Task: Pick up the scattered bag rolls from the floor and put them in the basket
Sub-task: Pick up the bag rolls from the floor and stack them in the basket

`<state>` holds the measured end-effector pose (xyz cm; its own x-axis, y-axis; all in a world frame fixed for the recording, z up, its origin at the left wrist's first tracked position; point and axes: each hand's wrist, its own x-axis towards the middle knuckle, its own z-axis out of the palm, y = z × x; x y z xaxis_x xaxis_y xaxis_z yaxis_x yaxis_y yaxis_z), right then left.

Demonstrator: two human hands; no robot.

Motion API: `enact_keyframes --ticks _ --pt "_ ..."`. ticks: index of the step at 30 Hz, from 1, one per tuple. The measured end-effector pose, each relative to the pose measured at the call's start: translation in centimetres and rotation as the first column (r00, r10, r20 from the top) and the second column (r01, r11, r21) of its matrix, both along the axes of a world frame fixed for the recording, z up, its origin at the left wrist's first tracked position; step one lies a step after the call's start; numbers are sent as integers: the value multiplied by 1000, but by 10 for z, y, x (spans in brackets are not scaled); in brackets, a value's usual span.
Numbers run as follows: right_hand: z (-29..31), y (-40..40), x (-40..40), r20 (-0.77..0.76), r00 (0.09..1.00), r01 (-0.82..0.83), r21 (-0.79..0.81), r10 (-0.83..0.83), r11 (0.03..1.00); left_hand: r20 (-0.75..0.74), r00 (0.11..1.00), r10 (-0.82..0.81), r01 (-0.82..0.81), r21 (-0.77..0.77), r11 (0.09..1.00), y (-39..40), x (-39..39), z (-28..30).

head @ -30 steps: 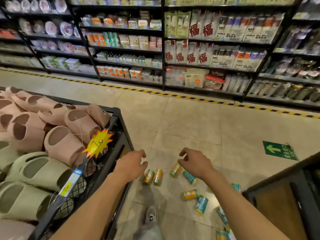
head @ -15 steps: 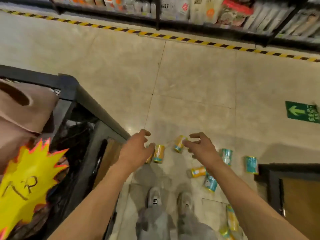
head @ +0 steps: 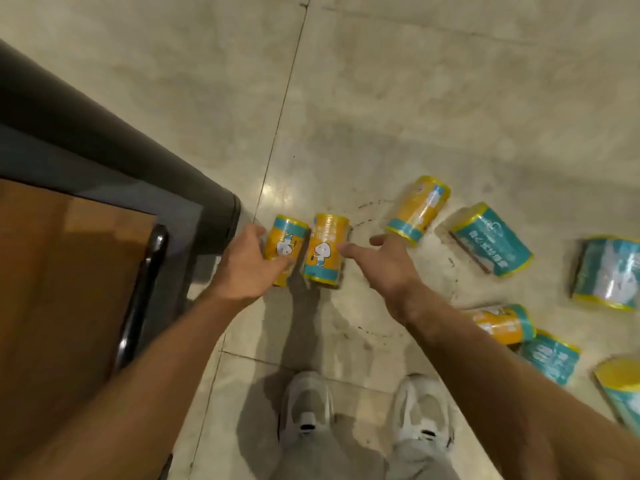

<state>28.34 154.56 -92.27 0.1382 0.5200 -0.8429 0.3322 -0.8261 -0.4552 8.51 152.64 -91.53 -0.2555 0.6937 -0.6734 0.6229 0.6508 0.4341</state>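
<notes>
Several bag rolls lie on the tiled floor. My left hand [head: 247, 263] curls round the leftmost orange roll [head: 286, 239], thumb across its front. A second orange roll [head: 325, 252] lies right beside it, and the outstretched fingers of my right hand [head: 382, 266] reach its right edge. A third orange roll [head: 419, 209] lies just beyond that hand. To the right are a teal roll [head: 491, 244], another teal roll [head: 607, 271], an orange roll [head: 502, 323] and a teal roll [head: 550, 358]. No basket is in view.
A dark display stand [head: 114, 161] with a wooden panel [head: 59, 271] and a black handle [head: 138, 299] fills the left side, its corner close to my left hand. My two pale shoes [head: 306, 407] stand at the bottom. Another roll [head: 620, 386] sits at the right edge.
The view has dropped close to the floor; the shelves and the slipper bin are out of sight. Both hands have come down to the rolls, and my left hand has closed round the leftmost one.
</notes>
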Motion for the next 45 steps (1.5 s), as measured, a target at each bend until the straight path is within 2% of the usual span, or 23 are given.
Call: enact_keyframes --ticks 3,6,10,16,19,22,25,28,33,35,39,42,45 --pt "-62 9 -9 5 1000 -9 36 9 999 19 997 72 -72 21 997 4 -4 -68" --pt "-104 13 -23 -14 1000 10 100 -9 995 77 992 100 -104 51 993 8 -8 -110" --pt "-133 17 -39 -30 999 24 199 -19 980 129 987 94 -106 90 990 13 -9 -133" --pt "-144 15 -49 -66 998 16 197 -3 980 279 915 291 -311 29 950 12 -5 -138" --pt "-144 21 -43 -175 983 80 169 -50 982 374 846 381 -411 1 912 17 -2 -133" --pt "-133 32 -31 -322 940 176 189 -109 966 484 786 386 -440 -1 898 24 0 -121" --pt "-105 40 -17 -441 888 259 247 -129 934 606 656 450 -554 -18 832 30 7 -99" --pt "-64 44 2 -539 838 280 288 -86 916 733 520 439 -588 -65 806 34 23 -68" --pt "36 40 30 -554 827 180 422 96 889 872 400 283 -552 -17 834 33 49 18" --pt "98 33 42 -570 814 182 436 114 882 873 431 230 -525 35 850 29 59 79" --pt "245 10 72 -599 800 266 411 38 872 839 519 160 -487 137 862 10 78 236" --pt "380 -5 91 -575 818 299 406 -13 864 833 535 144 -498 174 849 -8 92 377" --pt "542 -22 104 -582 813 312 415 -14 855 841 520 148 -528 180 830 -28 104 535"
